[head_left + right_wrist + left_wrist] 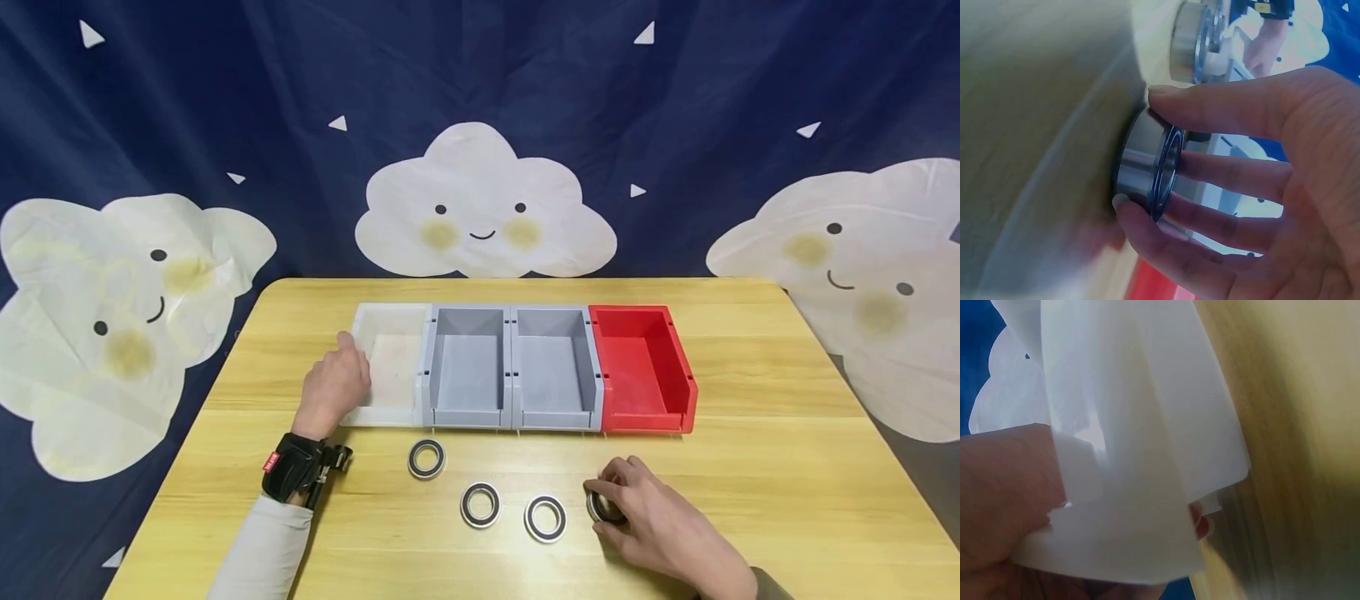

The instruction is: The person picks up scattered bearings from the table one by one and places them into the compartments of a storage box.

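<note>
My left hand (335,385) grips the left wall of the white translucent bin (386,417) at the left end of a row. The left wrist view has the bin's wall (1122,456) between the parts of that hand (1004,494), with some fingertips hidden behind it. At the front right, my right hand (652,518) pinches a ball bearing (604,510) by its outer rim. Close up, the bearing (1141,162) shows a shiny steel outer ring, thumb and finger on opposite sides, standing right at the tabletop.
Three more bearings lie flat left of my right hand: the nearest bearing (529,518), a middle bearing (465,505) and a farther bearing (413,458). Beside the white bin stand two grey bins (468,417) and a red bin (645,422). A dark cloud-patterned curtain (480,67) hangs behind the table.
</note>
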The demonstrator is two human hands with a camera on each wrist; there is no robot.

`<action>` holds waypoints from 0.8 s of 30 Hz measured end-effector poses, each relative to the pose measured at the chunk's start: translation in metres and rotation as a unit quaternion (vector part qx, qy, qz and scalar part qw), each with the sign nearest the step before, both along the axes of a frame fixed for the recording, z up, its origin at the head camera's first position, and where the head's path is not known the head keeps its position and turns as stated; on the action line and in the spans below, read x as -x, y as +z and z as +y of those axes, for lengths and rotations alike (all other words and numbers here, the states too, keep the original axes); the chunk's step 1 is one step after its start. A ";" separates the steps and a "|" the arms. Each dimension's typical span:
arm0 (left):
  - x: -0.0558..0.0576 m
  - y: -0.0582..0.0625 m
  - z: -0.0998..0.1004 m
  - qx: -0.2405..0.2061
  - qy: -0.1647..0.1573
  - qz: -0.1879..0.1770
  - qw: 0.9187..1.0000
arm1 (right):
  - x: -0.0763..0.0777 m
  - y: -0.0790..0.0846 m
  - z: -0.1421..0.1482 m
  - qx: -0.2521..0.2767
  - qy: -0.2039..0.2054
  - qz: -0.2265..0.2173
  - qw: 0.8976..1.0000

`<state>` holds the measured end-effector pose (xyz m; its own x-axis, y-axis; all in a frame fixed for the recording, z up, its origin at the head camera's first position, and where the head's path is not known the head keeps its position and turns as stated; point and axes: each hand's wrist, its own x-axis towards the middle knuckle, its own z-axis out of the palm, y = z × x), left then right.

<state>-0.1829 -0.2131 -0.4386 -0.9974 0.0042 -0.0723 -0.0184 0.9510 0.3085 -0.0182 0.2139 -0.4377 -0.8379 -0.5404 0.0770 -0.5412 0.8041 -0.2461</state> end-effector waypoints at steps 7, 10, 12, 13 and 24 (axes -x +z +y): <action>0.001 0.002 -0.001 0.000 0.000 0.004 1.000 | 0.010 0.023 0.000 0.003 0.006 0.003 1.000; 0.001 0.002 -0.001 0.000 0.000 0.006 1.000 | 0.016 0.038 0.001 0.007 0.010 0.035 0.999; 0.001 0.002 -0.001 0.000 0.000 0.008 1.000 | 0.020 0.048 0.002 0.009 0.014 0.063 0.998; 0.001 0.002 -0.001 0.001 0.000 0.010 1.000 | 0.022 0.054 0.002 0.010 0.016 0.077 0.997; -0.001 0.000 0.000 -0.003 -0.001 0.008 1.000 | 0.053 0.107 0.013 0.055 0.039 0.171 0.983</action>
